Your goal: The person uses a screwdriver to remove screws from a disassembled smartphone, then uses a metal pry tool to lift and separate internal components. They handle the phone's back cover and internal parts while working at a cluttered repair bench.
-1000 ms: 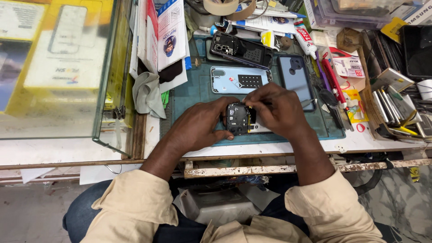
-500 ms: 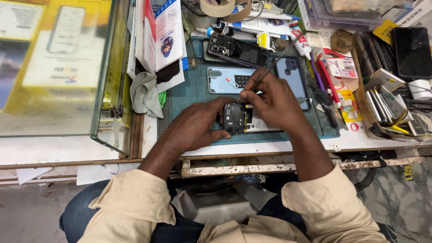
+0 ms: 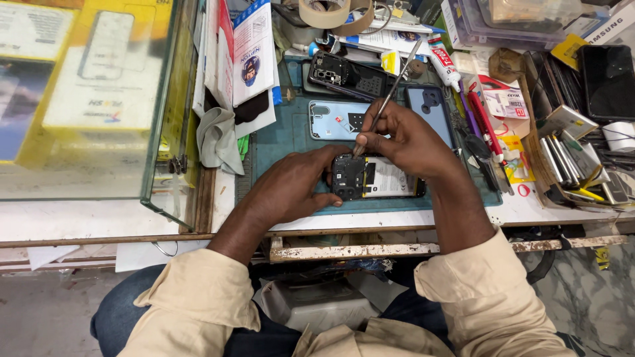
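Left hand (image 3: 294,185) clasps the opened phone (image 3: 377,177) flat on the teal mat (image 3: 284,142) (its back cover off). Right hand (image 3: 407,142) pinches metal tweezers (image 3: 390,89), tips at the phone's upper edge.

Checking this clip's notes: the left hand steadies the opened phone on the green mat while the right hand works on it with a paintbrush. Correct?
Not quite. The right hand holds metal tweezers, not a paintbrush, as the head view shows. The left hand does steady the opened phone on the green mat.
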A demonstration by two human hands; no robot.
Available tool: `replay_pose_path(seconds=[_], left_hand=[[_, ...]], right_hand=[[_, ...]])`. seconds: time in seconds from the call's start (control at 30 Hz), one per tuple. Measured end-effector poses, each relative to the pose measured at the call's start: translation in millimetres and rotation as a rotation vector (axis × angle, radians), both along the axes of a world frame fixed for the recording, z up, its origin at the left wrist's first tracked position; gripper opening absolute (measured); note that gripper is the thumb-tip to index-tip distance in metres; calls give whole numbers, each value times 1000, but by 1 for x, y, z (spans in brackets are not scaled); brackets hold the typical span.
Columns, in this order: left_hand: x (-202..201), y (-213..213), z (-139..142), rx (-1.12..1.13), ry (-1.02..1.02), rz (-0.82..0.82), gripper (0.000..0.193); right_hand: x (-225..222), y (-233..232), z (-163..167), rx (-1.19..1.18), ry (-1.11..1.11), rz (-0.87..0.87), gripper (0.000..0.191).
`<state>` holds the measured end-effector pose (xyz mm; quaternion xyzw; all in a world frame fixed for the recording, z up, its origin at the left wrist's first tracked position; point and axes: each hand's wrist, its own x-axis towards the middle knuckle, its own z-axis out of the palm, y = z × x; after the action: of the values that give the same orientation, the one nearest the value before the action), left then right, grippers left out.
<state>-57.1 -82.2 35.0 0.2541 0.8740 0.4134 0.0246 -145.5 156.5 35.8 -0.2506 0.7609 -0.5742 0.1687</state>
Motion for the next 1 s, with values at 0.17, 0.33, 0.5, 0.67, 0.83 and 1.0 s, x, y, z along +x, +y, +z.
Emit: replay_pose_path(seconds=[0.17, 0.33, 0.5, 0.67, 0.83, 1.0], left_hand=[[-3, 3, 1, -27, -65, 15, 81], [-6, 4, -1, 16, -62, 1, 81], [-7, 5, -5, 12, -15, 9, 79], [-7, 7, -4, 29, 11, -1, 79], [-7, 6, -3, -8, -40, 18, 79], [-7, 5, -3, 11, -2, 6, 79]], right_hand=[[18, 5, 5, -182, 68, -138, 13], [45, 33, 17, -322, 109, -348, 23], [61, 41, 21, -200, 412, -499, 50], [64, 50, 26, -586, -10, -403, 36], [55, 51, -10, -427, 398, -467, 19], [63, 49, -34, -364, 475, -510, 33]])
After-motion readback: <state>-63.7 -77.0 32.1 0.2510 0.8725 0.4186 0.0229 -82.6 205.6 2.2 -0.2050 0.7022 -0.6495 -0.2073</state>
